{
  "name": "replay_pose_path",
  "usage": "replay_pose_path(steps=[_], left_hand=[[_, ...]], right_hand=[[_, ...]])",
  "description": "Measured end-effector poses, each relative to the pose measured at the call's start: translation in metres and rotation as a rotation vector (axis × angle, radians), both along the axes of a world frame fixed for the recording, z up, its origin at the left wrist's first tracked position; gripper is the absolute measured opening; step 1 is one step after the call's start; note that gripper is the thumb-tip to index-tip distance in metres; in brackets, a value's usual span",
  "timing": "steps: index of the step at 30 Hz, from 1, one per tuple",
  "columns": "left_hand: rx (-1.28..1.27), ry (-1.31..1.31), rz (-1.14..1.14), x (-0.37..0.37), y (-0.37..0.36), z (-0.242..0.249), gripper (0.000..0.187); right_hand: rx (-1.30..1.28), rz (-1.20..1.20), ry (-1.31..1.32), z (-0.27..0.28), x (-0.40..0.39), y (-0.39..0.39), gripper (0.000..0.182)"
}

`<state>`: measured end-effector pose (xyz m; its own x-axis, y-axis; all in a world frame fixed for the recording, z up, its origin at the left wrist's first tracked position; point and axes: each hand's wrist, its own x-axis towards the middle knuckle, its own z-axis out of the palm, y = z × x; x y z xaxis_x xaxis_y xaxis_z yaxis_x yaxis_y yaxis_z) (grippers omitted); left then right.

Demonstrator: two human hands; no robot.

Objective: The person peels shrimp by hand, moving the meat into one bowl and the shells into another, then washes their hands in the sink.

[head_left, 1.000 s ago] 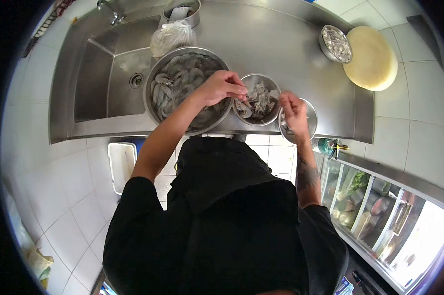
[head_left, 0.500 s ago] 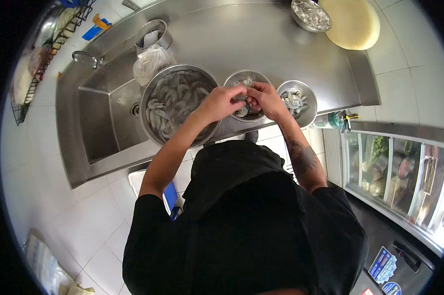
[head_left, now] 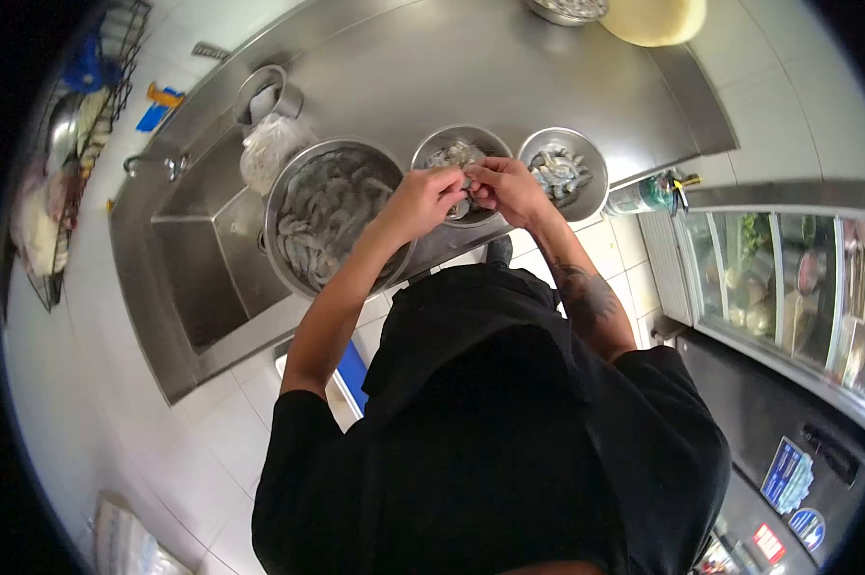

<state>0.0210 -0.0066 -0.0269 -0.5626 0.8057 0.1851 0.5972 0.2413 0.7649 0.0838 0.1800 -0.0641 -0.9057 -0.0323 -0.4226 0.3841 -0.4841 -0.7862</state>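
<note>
My left hand and my right hand meet over the middle steel bowl, fingertips pinched together. Between them is a small greyish shrimp, mostly covered by the fingers. Pale shrimp scraps, apparently shells, lie in that bowl. Left of it, a large steel bowl is filled with whole grey shrimp in dark liquid. A smaller steel bowl on the right holds what look like peeled shrimp.
The bowls stand along the front edge of a steel counter. A sink with a tap, a plastic bag and a steel pot are leftward. Another bowl and a pale round board sit far back.
The camera view has shifted and turned slightly, so the counter and bowls appear moved. Both hands stay together over the middle bowl, with small finger movements.
</note>
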Motion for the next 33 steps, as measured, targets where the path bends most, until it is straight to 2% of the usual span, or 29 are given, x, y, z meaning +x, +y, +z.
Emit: replay_pose_path(steps=[2, 3, 6, 8, 10, 12, 15, 17, 22, 24, 28, 30, 32, 33], left_hand=[[0.075, -0.045, 0.017, 0.002, 0.002, 0.002, 0.023], [0.154, -0.051, 0.026, 0.005, 0.004, 0.003, 0.023], [0.105, 0.007, -0.048, 0.003, 0.009, 0.007, 0.021], [0.065, -0.042, -0.085, 0.002, 0.012, 0.008, 0.018], [0.033, -0.088, -0.121, 0.0, 0.02, 0.008, 0.015], [0.028, 0.086, -0.217, 0.0, 0.028, 0.01, 0.012], [0.038, 0.186, -0.226, 0.004, 0.04, 0.019, 0.014], [0.07, 0.267, -0.258, 0.005, 0.051, 0.02, 0.012], [0.087, 0.4, -0.315, 0.006, 0.076, 0.016, 0.011], [0.026, 0.233, -0.345, 0.004, 0.08, 0.013, 0.013], [0.004, 0.153, -0.338, 0.0, 0.079, 0.011, 0.012], [-0.003, -0.103, -0.226, -0.008, 0.068, 0.001, 0.012], [0.049, -0.036, -0.256, -0.02, 0.062, 0.0, 0.015], [-0.042, -0.105, -0.169, -0.022, 0.061, 0.01, 0.022]], right_hand=[[-0.142, -0.078, -0.038, -0.004, 0.005, 0.006, 0.012], [-0.103, -0.032, 0.011, 0.001, 0.009, 0.011, 0.009], [-0.047, -0.065, 0.019, 0.021, 0.021, 0.014, 0.008], [-0.057, -0.07, 0.001, 0.034, 0.026, 0.015, 0.008], [0.142, -0.007, 0.082, 0.036, 0.029, 0.018, 0.009], [0.192, 0.008, 0.126, 0.029, 0.03, 0.022, 0.009], [0.252, -0.039, 0.162, 0.028, 0.033, 0.031, 0.008], [0.039, -0.091, 0.071, 0.026, 0.035, 0.039, 0.007], [0.022, -0.223, 0.058, 0.026, 0.045, 0.049, 0.003], [0.083, -0.255, 0.02, 0.025, 0.049, 0.054, 0.003], [-0.009, -0.317, 0.008, 0.019, 0.062, 0.077, 0.001], [0.054, -0.236, 0.043, 0.019, 0.076, 0.103, 0.001], [0.106, -0.196, 0.044, 0.024, 0.082, 0.119, 0.004], [0.314, -0.194, 0.033, 0.015, 0.081, 0.129, 0.01]])
